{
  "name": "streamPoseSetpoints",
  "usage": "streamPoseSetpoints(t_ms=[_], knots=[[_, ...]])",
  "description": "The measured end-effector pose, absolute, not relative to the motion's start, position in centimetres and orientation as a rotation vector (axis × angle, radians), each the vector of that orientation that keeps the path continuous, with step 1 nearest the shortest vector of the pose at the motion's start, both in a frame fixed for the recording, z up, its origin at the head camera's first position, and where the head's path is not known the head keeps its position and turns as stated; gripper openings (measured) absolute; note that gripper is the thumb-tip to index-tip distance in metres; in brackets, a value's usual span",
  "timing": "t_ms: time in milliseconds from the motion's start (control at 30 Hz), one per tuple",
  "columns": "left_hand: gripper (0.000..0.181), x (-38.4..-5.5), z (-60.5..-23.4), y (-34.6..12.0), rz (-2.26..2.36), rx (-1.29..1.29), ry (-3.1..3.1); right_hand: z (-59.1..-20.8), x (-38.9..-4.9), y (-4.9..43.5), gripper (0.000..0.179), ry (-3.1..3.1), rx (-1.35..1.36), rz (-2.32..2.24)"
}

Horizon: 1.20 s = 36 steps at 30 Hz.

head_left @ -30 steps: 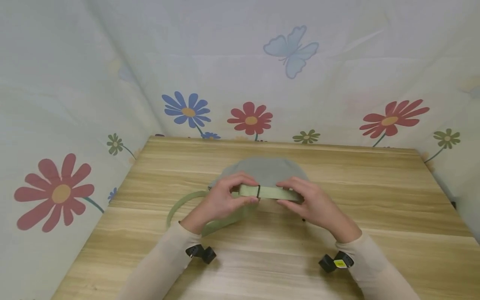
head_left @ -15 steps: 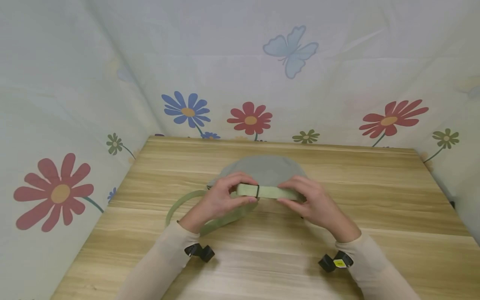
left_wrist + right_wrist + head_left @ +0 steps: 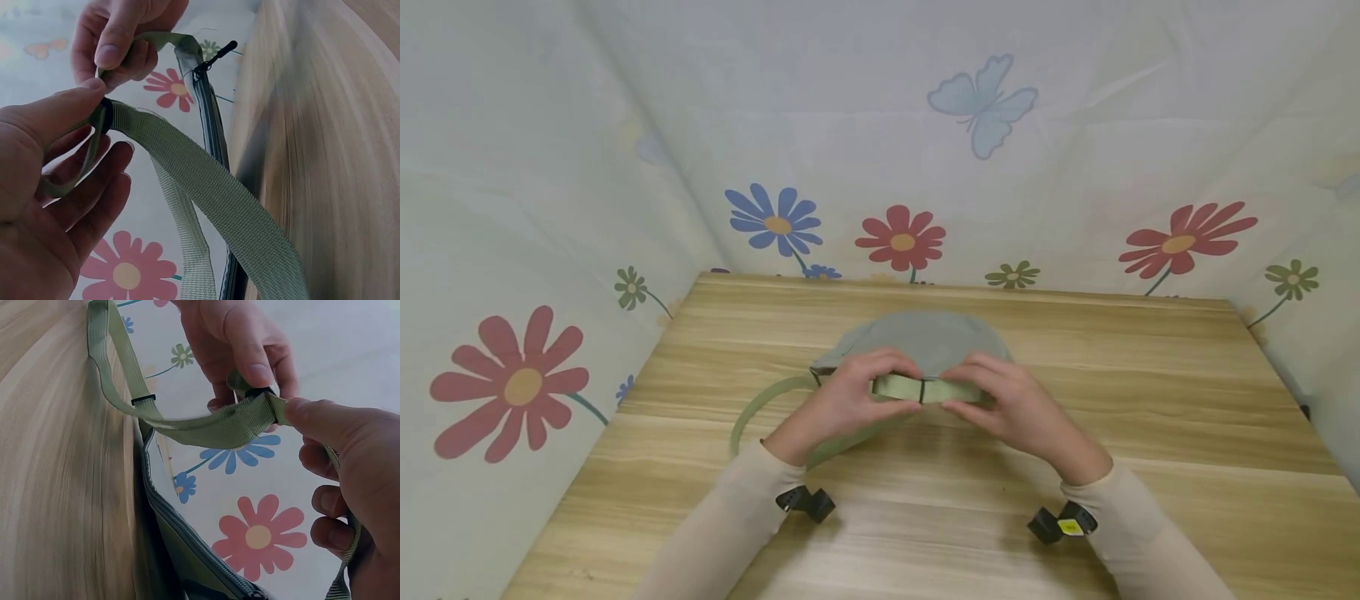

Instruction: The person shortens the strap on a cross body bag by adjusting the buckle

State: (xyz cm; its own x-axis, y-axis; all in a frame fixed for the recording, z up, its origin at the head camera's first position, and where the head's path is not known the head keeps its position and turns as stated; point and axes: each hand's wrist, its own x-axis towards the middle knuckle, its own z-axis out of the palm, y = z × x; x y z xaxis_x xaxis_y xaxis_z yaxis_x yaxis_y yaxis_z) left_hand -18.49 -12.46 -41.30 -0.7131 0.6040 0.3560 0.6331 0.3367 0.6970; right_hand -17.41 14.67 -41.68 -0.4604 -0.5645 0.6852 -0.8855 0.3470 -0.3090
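A grey-green zippered bag [image 3: 925, 337] lies on the table with its green webbing strap [image 3: 206, 175] raised in front of it. My left hand [image 3: 848, 398] pinches the strap at a black slider buckle [image 3: 106, 115], thumb on top, with a small loop of webbing across its fingers. Just right of the buckle, my right hand [image 3: 1011, 404] pinches the webbing between thumb and curled fingers. In the right wrist view, the bag's zipper [image 3: 187, 534] runs below the hands. A long loop of strap [image 3: 747, 412] curves out on the left side.
The wood-grain table [image 3: 1150, 400] meets a white floral cloth backdrop [image 3: 820, 108] behind and at both sides. Another black strap fitting [image 3: 142, 399] sits farther along the webbing. A dark zipper pull [image 3: 215, 59] sticks out near the bag's end. Black cameras [image 3: 808, 503] are strapped to both wrists.
My right hand has slid left along the strap, so the two hands are closer together. The buckle and left hand have shifted slightly right, and the webbing between the hands bows a little.
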Motion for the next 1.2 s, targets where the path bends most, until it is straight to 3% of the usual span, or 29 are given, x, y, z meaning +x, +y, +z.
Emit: streamPoseSetpoints(t_ms=[200, 400, 700, 900, 1200], knots=[[0.033, -18.5, -41.4, -12.6, -1.324, -1.183, -2.529, -41.7, -17.2, 15.0, 0.023, -2.221, 1.245, 1.01], [0.033, -18.5, -41.5, -13.0, -1.341, -1.073, -2.554, -41.9, -16.9, 15.7, 0.036, -2.357, 1.181, 1.048], [0.034, -18.5, -41.6, -13.3, -1.384, -1.027, -2.53, -42.5, -16.9, 16.3, 0.023, -2.339, 1.157, 1.003], [0.036, -18.7, -41.9, -13.0, -1.378, -1.052, -2.523, -42.5, -17.2, 16.0, 0.048, -2.264, 1.214, 0.894], [0.047, -18.7, -41.5, -12.7, -1.331, -1.062, -2.538, -42.3, -17.4, 15.5, 0.042, -2.21, 1.263, 0.919]])
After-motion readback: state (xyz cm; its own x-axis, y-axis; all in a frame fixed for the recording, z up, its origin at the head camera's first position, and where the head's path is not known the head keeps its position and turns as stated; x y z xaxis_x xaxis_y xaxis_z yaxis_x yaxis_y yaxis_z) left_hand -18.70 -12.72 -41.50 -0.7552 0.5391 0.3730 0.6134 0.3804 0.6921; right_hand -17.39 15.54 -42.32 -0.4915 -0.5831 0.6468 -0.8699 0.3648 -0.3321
